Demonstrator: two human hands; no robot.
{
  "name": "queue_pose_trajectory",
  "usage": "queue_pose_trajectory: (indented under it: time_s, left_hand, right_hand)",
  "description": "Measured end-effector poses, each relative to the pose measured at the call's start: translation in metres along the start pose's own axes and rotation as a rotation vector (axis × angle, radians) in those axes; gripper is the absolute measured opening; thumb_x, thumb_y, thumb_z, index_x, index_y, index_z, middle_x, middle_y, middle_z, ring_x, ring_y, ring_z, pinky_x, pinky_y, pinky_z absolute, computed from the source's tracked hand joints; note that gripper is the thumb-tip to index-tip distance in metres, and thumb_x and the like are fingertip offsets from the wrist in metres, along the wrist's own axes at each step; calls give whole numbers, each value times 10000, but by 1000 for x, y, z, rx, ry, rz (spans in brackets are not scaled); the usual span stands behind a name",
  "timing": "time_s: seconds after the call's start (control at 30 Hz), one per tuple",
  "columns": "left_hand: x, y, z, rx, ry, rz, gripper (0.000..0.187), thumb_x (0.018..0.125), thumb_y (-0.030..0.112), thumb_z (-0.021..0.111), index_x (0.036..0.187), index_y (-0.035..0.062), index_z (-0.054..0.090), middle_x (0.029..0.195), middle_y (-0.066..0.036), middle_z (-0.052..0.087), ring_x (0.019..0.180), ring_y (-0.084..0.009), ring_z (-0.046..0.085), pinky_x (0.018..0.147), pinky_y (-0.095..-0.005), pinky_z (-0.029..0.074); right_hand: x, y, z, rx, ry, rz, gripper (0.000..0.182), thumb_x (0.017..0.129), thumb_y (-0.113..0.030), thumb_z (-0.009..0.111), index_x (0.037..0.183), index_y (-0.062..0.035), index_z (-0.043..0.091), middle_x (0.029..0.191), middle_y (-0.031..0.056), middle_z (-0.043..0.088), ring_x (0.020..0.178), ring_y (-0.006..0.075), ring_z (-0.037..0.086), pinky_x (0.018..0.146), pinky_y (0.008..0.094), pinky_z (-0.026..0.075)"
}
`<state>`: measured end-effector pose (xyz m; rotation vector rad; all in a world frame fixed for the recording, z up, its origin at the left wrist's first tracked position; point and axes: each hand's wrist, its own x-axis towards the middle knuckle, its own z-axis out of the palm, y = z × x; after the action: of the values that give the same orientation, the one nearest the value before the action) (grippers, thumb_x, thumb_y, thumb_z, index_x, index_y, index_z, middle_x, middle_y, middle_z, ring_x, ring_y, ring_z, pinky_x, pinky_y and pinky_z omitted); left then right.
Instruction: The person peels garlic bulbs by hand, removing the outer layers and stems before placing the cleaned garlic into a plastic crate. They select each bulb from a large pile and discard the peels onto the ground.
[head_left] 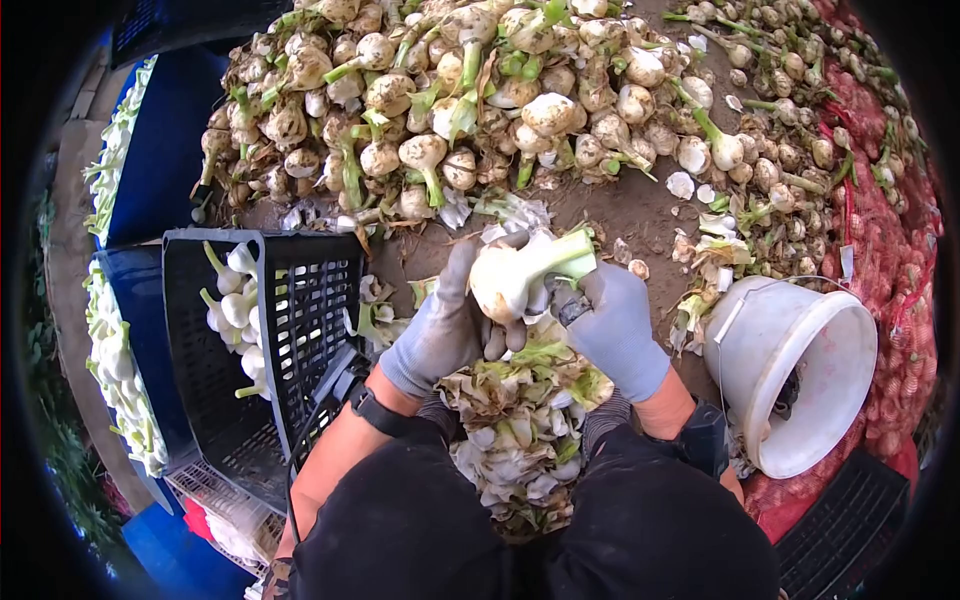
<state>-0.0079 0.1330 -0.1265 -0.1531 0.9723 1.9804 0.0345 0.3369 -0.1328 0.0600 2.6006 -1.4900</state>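
Observation:
Between my gloved hands is a garlic bulb (508, 280), with its thick pale-green stem cut short and pointing right. My left hand (442, 325) is closed around the bulb's left side and underside, its fingertips showing below. My right hand (612, 325) grips near the stem, thumb against it and fingers curled in beneath; the glove's fingertips are dark and soiled. White skin hangs from the bulb. Below my hands, between my legs, lies a heap of peeled garlic skins (520, 430).
Ahead rises a large pile of soil-covered garlic (400, 110). A black crate (310, 330) with cleaned bulbs (235, 300) stands left, beside blue crates (150, 330). At right are a white bucket (735, 340) tipped on its side, red mesh sacks (885, 270) and a black crate (840, 525).

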Motion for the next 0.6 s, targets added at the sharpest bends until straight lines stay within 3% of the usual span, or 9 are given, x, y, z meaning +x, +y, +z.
queue_pose_trajectory:
  time_s: [0.03, 0.1, 0.2, 0.3, 0.37, 0.47, 0.5, 0.57, 0.6]
  left_hand:
    - [1, 1, 1, -100, -35, -28, 860, 894, 720, 456, 1496, 124, 309, 1018, -120, 645, 664, -190, 652, 467, -238, 471]
    - [-3, 10, 11, -110, 30, -22, 764, 944, 631, 475, 1498, 134, 302, 995, -107, 641, 634, -183, 645, 456, -224, 456]
    - [-11, 11, 12, 289, 24, -81, 707, 916, 309, 647, 1485, 118, 274, 1003, -62, 624, 674, -143, 642, 545, -239, 507]
    - [-15, 3, 0, 415, 46, -78, 756, 883, 267, 690, 1481, 92, 261, 1020, -71, 624, 702, -121, 628, 567, -243, 512]
    - [-10, -10, -15, 449, 129, 113, 665, 902, 284, 669, 1446, 78, 347, 1031, -63, 627, 752, -119, 609, 639, -246, 516]
    - [2, 1, -21, 587, 583, 283, 526, 889, 401, 697, 1254, 41, 578, 1157, -84, 603, 1005, -178, 614, 853, -285, 504]
    - [1, 5, -13, 583, 587, 289, 526, 889, 401, 697, 1254, 41, 578, 1157, -84, 603, 1005, -178, 614, 853, -285, 504]
    - [-2, 10, -2, 1284, 295, 684, 491, 903, 336, 689, 1246, 6, 572, 1125, -56, 626, 1066, -136, 578, 936, -278, 474]
    - [-2, 13, 0, 1307, 265, 663, 480, 888, 315, 703, 1234, 6, 580, 1113, -57, 636, 1043, -140, 598, 935, -281, 479]
  right_hand:
    - [1, -4, -1, -189, 61, -161, 236, 815, -199, 695, 986, -36, 686, 838, 197, 670, 734, 364, 654, 642, 371, 510]
    - [3, -4, 2, -98, 61, -161, 244, 851, -179, 689, 1047, -34, 676, 923, 160, 702, 836, 275, 684, 733, 355, 518]
    - [7, 3, 3, 880, -270, 290, 253, 914, -111, 663, 1133, 15, 648, 1013, 73, 713, 917, 119, 656, 812, 303, 532]
    - [8, 10, 10, 722, -194, 313, 253, 916, -119, 668, 1129, 14, 648, 1011, 68, 715, 890, 134, 668, 787, 282, 538]
    - [7, -6, 4, 525, -167, 334, 251, 920, -123, 666, 1130, 14, 649, 1009, 65, 714, 871, 136, 670, 755, 278, 542]
    - [-8, -15, 15, 727, -243, 254, 256, 923, -107, 655, 1132, 40, 642, 1016, 74, 705, 880, 119, 660, 732, 250, 536]
    - [-5, -10, 19, 724, -249, 251, 256, 923, -107, 655, 1132, 40, 642, 1016, 74, 705, 880, 119, 660, 732, 250, 536]
    - [-1, 0, 24, 765, -245, 355, 277, 909, -100, 670, 1150, 30, 630, 1004, 57, 696, 885, 115, 646, 748, 248, 529]
    - [2, -7, 13, 661, -348, 243, 264, 903, -80, 662, 1148, 16, 632, 981, 55, 691, 876, 125, 638, 749, 251, 525]
